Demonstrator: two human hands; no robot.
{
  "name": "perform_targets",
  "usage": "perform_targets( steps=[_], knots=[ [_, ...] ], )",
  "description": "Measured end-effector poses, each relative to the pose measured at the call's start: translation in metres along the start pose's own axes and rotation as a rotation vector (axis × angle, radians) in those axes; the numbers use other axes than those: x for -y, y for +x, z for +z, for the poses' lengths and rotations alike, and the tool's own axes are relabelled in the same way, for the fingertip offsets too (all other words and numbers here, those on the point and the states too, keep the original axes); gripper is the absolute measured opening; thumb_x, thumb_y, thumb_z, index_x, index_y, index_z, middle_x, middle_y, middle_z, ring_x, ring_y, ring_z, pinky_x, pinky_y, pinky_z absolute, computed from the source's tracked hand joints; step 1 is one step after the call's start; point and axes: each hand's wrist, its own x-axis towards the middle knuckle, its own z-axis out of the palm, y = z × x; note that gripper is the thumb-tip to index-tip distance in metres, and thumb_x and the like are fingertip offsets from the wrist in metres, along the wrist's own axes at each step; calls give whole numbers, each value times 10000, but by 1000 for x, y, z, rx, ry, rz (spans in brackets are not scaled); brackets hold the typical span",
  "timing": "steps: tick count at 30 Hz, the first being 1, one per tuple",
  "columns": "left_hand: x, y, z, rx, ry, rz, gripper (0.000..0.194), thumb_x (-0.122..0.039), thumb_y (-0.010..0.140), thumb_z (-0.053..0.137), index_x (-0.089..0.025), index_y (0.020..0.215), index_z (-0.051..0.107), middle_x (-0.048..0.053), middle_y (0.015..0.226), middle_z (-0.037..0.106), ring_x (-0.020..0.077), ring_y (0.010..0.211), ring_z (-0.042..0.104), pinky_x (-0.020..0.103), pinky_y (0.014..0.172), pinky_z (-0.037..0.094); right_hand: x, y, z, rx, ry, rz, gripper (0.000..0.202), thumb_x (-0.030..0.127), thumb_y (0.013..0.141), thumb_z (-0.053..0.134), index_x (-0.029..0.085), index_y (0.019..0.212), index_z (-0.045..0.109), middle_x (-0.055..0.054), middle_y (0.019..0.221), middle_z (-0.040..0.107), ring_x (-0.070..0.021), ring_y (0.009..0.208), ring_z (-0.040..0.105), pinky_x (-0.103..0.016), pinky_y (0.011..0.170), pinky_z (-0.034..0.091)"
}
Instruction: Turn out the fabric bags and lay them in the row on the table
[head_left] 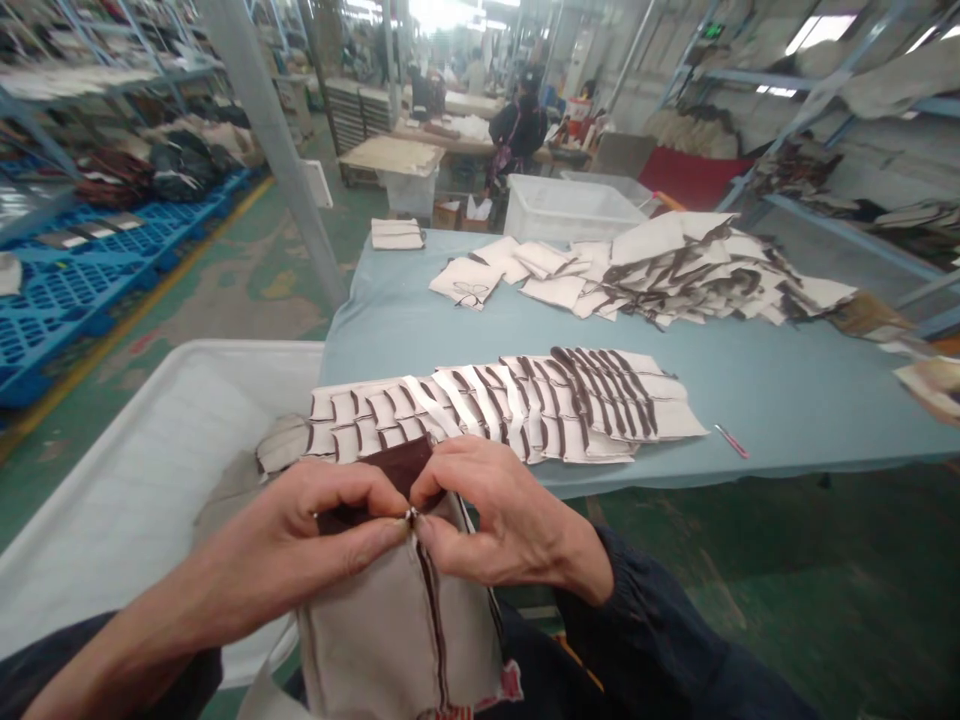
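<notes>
1. Your left hand and right hand pinch the beige, brown-lined fabric piece at its dark-brown lengthwise strip's top end, before the blue cloth-covered table.
2. You seem to be working that end together.
3. Next likely calls for steady, aligned fingertips.

blue latticed plastic pallet on floor | grey metal post | white rectangular plastic tub | red sheet
</notes>
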Motion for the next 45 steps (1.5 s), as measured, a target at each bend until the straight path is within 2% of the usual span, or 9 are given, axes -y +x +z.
perform_targets(
  steps=[4, 9, 15, 21, 25, 28, 33, 41, 45],
  knots=[
    [6, -3, 5, -45, -6, -27, 303, -396, 977, 723, -208, 754, 805, -21, 686, 713, 107, 630, 590, 181, 565, 413, 2, 0, -2, 27, 13, 6, 105, 142, 916, 651, 208, 902, 733, -12, 807, 755, -181, 761, 668, -300, 758, 516],
    [11, -3, 11, -73, -40, -58, 312, -414, 950, 671, -198, 730, 723, -47, 645, 589, 97, 590, 459, 208, 531, 325, -1, 1, -6, 63, 121, 56, 94, 158, 932, 666, 216, 883, 722, 1, 818, 746, -165, 769, 661, -284, 784, 518],
    [10, 0, 14, -104, 46, -75, 272, -374, 908, 628, -202, 704, 682, -40, 654, 592, 116, 626, 486, 229, 579, 359, 1, 5, -11, 82, 129, 115, 71, 239, 897, 763, 223, 849, 714, 18, 792, 717, -158, 737, 643, -283, 788, 519],
    [12, 4, 17, -103, 20, -130, 364, -495, 927, 617, -198, 718, 647, -10, 689, 612, 141, 666, 503, 248, 612, 390, 4, 8, -14, 113, 4, 178, 92, 211, 885, 754, 225, 803, 714, 9, 777, 744, -165, 733, 678, -283, 799, 550],
    [10, 5, 16, -70, -15, -162, 394, -551, 956, 600, -206, 771, 650, -3, 742, 615, 156, 699, 503, 257, 629, 404, 2, 11, -19, 140, 80, 187, 112, 188, 895, 742, 222, 793, 711, 18, 756, 739, -148, 704, 674, -256, 750, 537],
    [1, 6, 17, -91, 32, -183, 320, -500, 924, 638, -223, 766, 621, -17, 743, 604, 158, 697, 498, 259, 618, 389, 1, 12, -21, 159, 133, 219, 137, 211, 930, 756, 221, 802, 709, 22, 758, 739, -139, 700, 676, -238, 713, 520],
    [-11, 6, 21, -139, 89, -206, 223, -405, 876, 643, -228, 747, 601, -37, 725, 579, 161, 720, 518, 260, 657, 400, -2, 13, -23, 178, 99, 182, 137, 204, 945, 754, 220, 821, 700, 23, 763, 727, -138, 710, 652, -249, 731, 498],
    [11, 12, 21, -89, -4, -223, 262, -448, 904, 611, -212, 790, 624, -26, 731, 586, 149, 689, 497, 249, 610, 380, -17, 11, -21, 216, -64, 40, 86, 240, 1032, 704, 216, 951, 717, -31, 848, 768, -190, 783, 687, -299, 769, 508],
    [11, 11, 20, -81, -31, -178, 234, -417, 914, 618, -216, 795, 624, -28, 741, 593, 142, 681, 496, 235, 594, 391, -22, 8, -22, 216, -48, 15, 89, 261, 1077, 681, 217, 1002, 702, -43, 895, 805, -192, 798, 721, -301, 771, 533]
  ],
)
